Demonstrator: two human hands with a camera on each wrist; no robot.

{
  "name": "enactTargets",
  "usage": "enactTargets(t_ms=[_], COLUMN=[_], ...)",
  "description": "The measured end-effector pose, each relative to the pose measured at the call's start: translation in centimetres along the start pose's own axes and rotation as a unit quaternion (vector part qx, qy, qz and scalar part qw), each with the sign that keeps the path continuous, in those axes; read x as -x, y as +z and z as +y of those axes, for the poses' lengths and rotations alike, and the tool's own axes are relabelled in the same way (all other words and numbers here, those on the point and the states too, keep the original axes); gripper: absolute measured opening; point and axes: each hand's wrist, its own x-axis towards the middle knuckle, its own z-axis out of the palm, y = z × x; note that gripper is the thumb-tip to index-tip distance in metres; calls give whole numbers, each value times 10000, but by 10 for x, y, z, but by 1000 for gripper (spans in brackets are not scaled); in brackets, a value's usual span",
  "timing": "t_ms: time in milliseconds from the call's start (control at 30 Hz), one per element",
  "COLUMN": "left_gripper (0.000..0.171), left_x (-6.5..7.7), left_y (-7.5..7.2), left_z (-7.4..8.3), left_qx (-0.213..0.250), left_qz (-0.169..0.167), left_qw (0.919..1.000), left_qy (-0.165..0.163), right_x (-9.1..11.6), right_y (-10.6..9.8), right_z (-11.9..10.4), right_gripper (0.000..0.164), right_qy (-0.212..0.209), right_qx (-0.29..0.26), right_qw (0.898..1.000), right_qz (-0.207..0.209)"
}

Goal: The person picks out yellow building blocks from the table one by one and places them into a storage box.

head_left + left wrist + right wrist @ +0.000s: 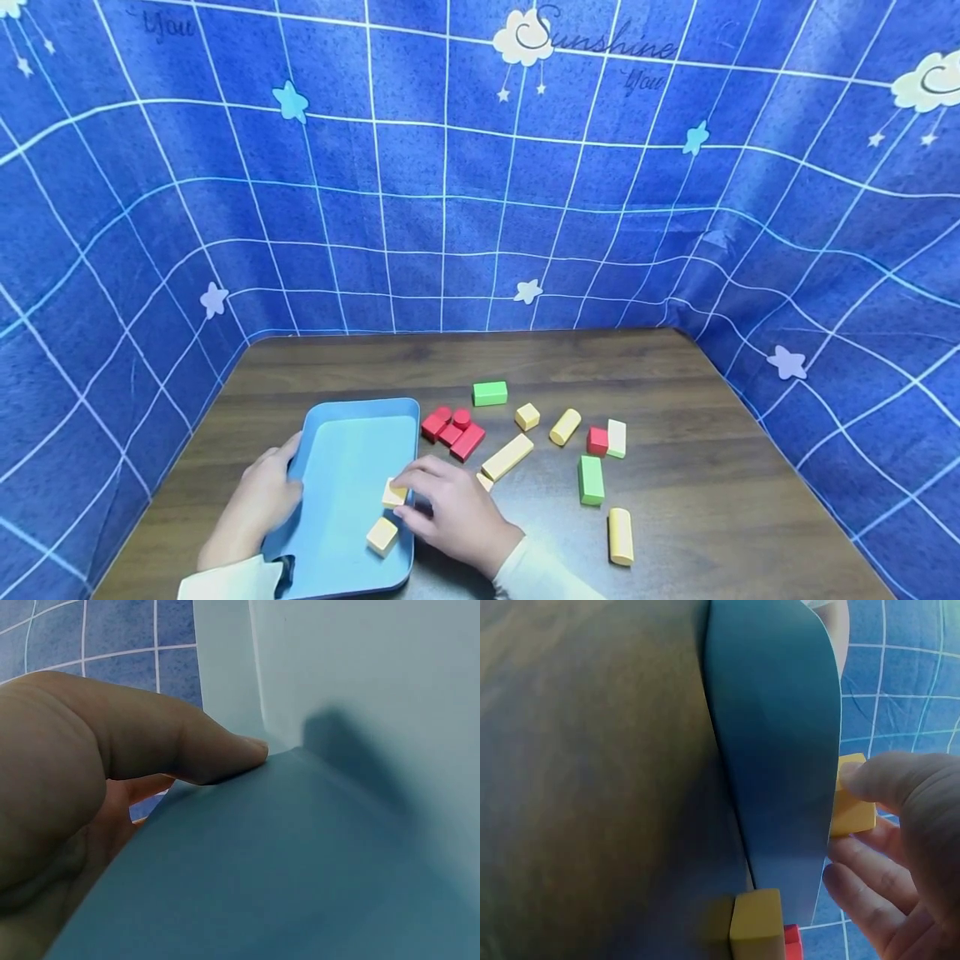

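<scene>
A blue tray (345, 442) lies on the left part of the table. My left hand (264, 492) grips its left wall; in the left wrist view the thumb (217, 750) presses over the rim. Over the tray's right side, my right hand (457, 504) pinches a yellow block (394, 493) between thumb and fingers. That same block (853, 802) shows past the tray wall in the right wrist view. Another yellow block (382, 536) sits inside the tray, close to the held one. Just right of the right hand lies a long yellow block (507, 457), with a partly hidden yellow piece (485, 481) beside it.
Several red blocks (468, 442) cluster by the tray's right edge, with a green block (490, 393) behind. Farther right lie a yellow cube (527, 417), yellow rounded pieces (566, 427), a red cube (597, 441), a pale green block (616, 438) and a green block (591, 480). Blue curtains surround the table.
</scene>
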Motion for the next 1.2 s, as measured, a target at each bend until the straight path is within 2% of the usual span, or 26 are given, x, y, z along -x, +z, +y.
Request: enactTargets(t_ms=[267, 700, 933, 1033, 1200], left_gripper=[71, 71, 70, 70, 69], left_x=[1, 1, 1, 2, 1], left_y=[1, 3, 5, 5, 4], left_z=[-1, -3, -4, -3, -4], left_qx=[25, 46, 107, 125, 97], left_qz=[50, 94, 44, 33, 110], left_qw=[10000, 9999, 9998, 9997, 9998], left_qy=[39, 14, -138, -190, -97], right_x=[-2, -10, -14, -16, -19], right_y=[3, 7, 11, 12, 14], right_z=[-2, -9, -11, -11, -10], right_gripper=[25, 23, 21, 19, 19], right_qy=[-15, -137, -92, -58, -106], right_qx=[106, 453, 758, 720, 688], right_qw=[9999, 9985, 9965, 9970, 9975], right_qz=[-1, -262, -325, -290, -121])
